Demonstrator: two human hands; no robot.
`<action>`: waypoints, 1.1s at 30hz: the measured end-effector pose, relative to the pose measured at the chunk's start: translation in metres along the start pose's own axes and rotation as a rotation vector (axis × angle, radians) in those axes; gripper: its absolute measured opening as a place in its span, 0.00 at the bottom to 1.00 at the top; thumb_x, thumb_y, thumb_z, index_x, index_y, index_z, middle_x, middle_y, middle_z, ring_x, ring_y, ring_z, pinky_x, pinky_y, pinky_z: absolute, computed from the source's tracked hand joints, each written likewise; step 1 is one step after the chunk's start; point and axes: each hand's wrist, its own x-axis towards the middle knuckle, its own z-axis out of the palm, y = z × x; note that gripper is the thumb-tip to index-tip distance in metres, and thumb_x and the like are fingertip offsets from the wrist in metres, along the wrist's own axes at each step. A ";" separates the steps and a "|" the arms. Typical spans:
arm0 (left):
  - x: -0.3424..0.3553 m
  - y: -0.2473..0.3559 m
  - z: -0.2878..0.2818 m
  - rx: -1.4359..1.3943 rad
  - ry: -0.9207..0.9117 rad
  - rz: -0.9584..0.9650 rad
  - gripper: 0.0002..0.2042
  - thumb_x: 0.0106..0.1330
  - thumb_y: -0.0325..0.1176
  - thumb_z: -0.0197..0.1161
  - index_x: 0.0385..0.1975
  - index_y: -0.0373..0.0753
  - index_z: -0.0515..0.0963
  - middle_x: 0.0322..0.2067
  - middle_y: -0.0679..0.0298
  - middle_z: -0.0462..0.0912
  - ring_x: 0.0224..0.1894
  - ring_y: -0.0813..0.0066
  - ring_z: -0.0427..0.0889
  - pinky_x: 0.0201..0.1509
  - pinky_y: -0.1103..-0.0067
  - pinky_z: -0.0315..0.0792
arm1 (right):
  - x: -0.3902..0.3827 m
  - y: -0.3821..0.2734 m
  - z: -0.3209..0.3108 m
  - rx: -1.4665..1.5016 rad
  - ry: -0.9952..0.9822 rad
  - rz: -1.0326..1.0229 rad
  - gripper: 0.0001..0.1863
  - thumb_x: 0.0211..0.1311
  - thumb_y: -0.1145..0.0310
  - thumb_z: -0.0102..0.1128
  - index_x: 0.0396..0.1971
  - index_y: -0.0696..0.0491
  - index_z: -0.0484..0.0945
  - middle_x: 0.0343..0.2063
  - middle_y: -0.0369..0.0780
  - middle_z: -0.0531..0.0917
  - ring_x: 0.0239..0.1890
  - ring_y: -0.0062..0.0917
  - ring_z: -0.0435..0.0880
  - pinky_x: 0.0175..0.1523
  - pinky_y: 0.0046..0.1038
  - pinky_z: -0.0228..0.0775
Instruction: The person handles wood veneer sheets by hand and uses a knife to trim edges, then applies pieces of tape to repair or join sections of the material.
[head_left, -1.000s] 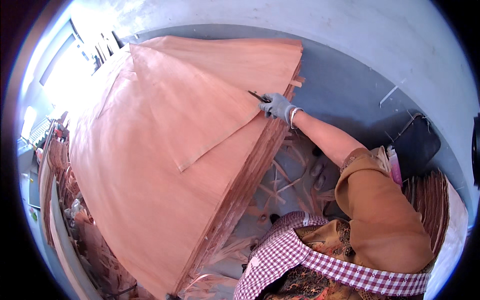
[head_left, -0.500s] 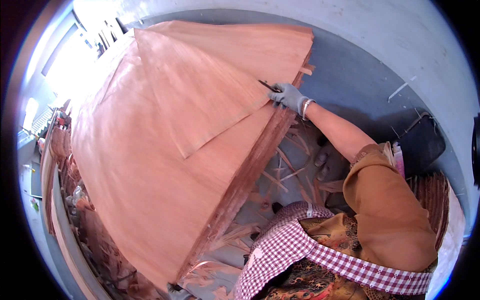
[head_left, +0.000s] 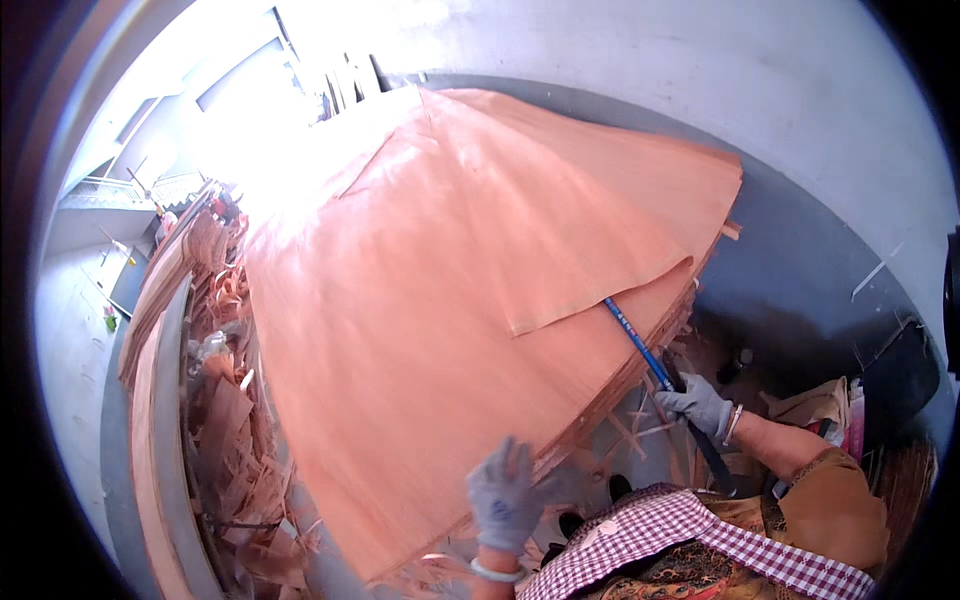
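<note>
A large stack of pale reddish wood veneer sheets fills the middle, and a partial sheet lies loosely on top, its right corner slightly curled. My right hand, in a grey glove, grips a blue stick along with a long dark piece, exact form unclear. The stick's far end meets the loose sheet's edge. My left hand, also gloved and slightly blurred, is raised near the stack's lower edge with fingers apart, holding nothing visible.
Torn veneer scraps pile along the left beside long boards. A pale wall curves behind the stack. At the right are a dark object and more stacked sheets. Strips litter the floor below.
My right hand has come down from the sheet's edge toward me and now holds the blue stick. My left hand has risen into view. The view has shifted, moving the stack rightward.
</note>
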 end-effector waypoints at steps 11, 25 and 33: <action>0.017 -0.008 0.056 0.058 -0.187 0.102 0.23 0.54 0.26 0.57 0.53 0.46 0.72 0.55 0.53 0.70 0.44 0.53 0.74 0.46 0.64 0.70 | 0.030 -0.099 -0.152 -0.484 0.259 -0.197 0.09 0.57 0.63 0.57 0.26 0.53 0.73 0.14 0.34 0.75 0.14 0.16 0.73 0.19 0.21 0.64; 0.097 0.078 0.047 0.271 -0.159 -0.130 0.14 0.59 0.32 0.60 0.46 0.39 0.76 0.46 0.54 0.76 0.46 0.56 0.75 0.47 0.66 0.70 | 0.165 -0.035 -0.296 -0.033 0.135 -0.070 0.15 0.62 0.55 0.55 0.33 0.53 0.76 0.25 0.39 0.81 0.19 0.20 0.78 0.23 0.23 0.70; 0.246 0.188 0.134 0.247 -0.207 0.118 0.30 0.58 0.44 0.60 0.60 0.42 0.65 0.63 0.48 0.58 0.65 0.40 0.53 0.66 0.52 0.48 | 0.252 -0.029 -0.274 0.002 0.197 0.027 0.16 0.65 0.58 0.50 0.31 0.58 0.74 0.17 0.40 0.78 0.13 0.24 0.78 0.16 0.25 0.70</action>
